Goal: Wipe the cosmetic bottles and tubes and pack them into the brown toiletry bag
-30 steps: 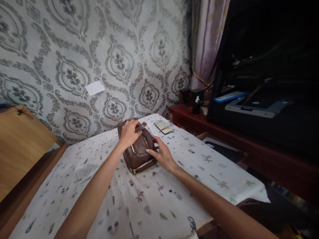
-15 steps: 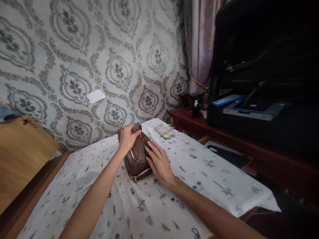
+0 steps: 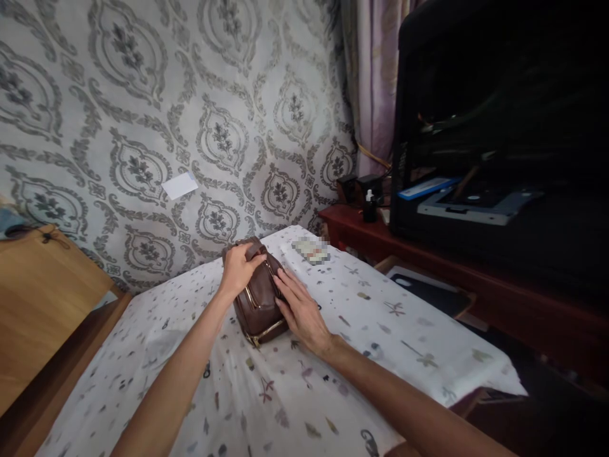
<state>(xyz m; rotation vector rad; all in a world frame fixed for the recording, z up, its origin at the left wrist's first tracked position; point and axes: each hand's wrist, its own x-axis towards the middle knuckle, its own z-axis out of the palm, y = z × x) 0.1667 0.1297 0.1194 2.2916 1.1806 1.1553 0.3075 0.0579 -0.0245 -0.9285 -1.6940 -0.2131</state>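
Observation:
A small brown leather-look handbag (image 3: pixel 271 311) with gold zippers rests on the white patterned cloth (image 3: pixel 190 393). My left hand (image 3: pixel 238 270) is closed at the bag's upper end by the short handle strap (image 3: pixel 255 250), its thumb near the top of a zipper. Whether the fingertips pinch a zipper pull is hidden. My right hand (image 3: pixel 301 310) lies against the right side of the bag, fingers stretched out and nearly flat. Toward me, another gold zipper (image 3: pixel 269 331) runs along the bag's lower edge.
Beyond the bag, a blurred-out flat item (image 3: pixel 311 249) lies on the cloth. To the right stand a dark red cabinet (image 3: pixel 352 225), a small dropper bottle (image 3: pixel 369 208) and a large black screen (image 3: pixel 476 95). A wooden panel (image 3: pixel 47 298) borders the left side. Patterned wallpaper (image 3: pixel 190 95) covers the wall behind.
My left hand has shifted slightly back and left at the bag's top, and its thumb is now lower. The right hand stays against the bag. The view has turned slightly right.

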